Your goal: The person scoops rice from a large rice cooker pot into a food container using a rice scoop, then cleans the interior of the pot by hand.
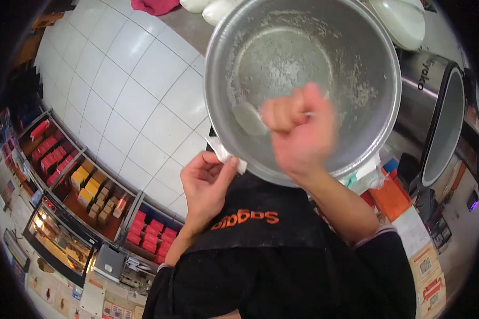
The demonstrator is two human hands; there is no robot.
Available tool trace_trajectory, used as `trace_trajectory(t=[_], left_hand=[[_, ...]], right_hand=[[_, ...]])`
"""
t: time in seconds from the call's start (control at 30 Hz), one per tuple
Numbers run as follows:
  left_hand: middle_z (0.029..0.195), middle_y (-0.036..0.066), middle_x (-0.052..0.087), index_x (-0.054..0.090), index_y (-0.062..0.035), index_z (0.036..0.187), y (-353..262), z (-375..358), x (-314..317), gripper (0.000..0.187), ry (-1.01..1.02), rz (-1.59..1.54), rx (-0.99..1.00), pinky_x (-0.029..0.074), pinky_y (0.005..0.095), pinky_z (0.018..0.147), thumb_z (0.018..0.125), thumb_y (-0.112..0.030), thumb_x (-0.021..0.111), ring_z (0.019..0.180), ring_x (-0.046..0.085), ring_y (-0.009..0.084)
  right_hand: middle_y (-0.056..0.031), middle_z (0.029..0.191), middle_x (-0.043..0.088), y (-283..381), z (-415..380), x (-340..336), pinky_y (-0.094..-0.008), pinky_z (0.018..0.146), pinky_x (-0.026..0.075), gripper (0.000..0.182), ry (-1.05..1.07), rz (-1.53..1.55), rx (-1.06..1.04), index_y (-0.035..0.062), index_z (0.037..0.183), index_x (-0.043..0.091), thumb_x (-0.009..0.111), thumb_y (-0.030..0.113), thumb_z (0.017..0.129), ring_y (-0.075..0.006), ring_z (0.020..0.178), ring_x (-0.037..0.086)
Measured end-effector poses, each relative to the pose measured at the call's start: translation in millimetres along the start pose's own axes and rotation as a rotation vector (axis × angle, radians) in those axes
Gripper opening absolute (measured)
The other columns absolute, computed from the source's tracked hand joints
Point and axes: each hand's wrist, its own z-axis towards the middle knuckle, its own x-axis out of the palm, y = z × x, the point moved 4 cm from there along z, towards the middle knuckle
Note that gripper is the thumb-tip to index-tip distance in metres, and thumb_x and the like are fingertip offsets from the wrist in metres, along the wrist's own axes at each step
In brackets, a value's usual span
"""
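Note:
A large metal pot (221, 69) with pale residue on its inner wall and bottom fills the upper middle of the head view. My right hand (303, 130), smeared by motion, is closed in a fist over the inside of the pot. It grips a spoon-like utensil (250, 118) whose pale, rounded head lies against the near left wall; most of its handle is hidden in my fist. At the pot's near left rim, my left hand (207, 181) pinches a white cloth (223, 153) between thumb and fingers.
To the right of the pot lies a big metal cylinder (436, 85) with a dark rim. An orange container (391, 199) stands near my right forearm. White bags (213, 10) rest behind the pot. Shelves with boxes (90, 186) line the left, beyond the tiled floor (127, 80).

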Motion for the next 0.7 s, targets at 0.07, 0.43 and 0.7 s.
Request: trace_trajectory(t=[0.07, 0.43, 0.7], left_hand=[[0.089, 0.011, 0.066, 0.056, 0.003, 0.089, 1.1, -5.9, -6.0, 0.009, -0.007, -0.003, 0.005, 0.052, 0.0227, 0.071, 0.086, 0.005, 0.064, 0.079, 0.064, 0.0118], [0.091, 0.01, 0.067, 0.065, 0.0078, 0.1, 2.5, -7.6, -19.0, 0.015, -0.117, -0.012, 0.121, 0.054, 0.0268, 0.071, 0.088, -0.002, 0.065, 0.079, 0.064, 0.0127], [0.09, 0.003, 0.062, 0.058, -0.0009, 0.097, 6.9, 12.2, -7.6, 0.015, -0.053, -0.043, 0.099, 0.048, 0.0209, 0.075, 0.086, -0.002, 0.068, 0.084, 0.059, 0.0082]], right_hand=[[0.0014, 0.049, 0.021, -1.0, 1.6, -9.1, -0.0302, 0.046, 0.022, 0.047, -0.043, -0.024, 0.024, 0.0112, 0.057, 0.025, 0.034, 0.026, 0.101, -0.0137, 0.044, 0.022], [-0.0046, 0.065, 0.063, 69.9, 12.6, -45.4, -0.0289, 0.054, 0.046, 0.035, 0.312, -1.159, 0.708, -0.0025, 0.089, 0.069, 0.056, 0.029, 0.094, -0.0118, 0.053, 0.056], [-0.0135, 0.086, 0.069, 67.2, 20.4, -2.6, -0.0366, 0.07, 0.052, 0.025, 1.256, -1.811, 0.694, 0.0023, 0.103, 0.067, 0.056, 0.017, 0.087, -0.031, 0.08, 0.066]])
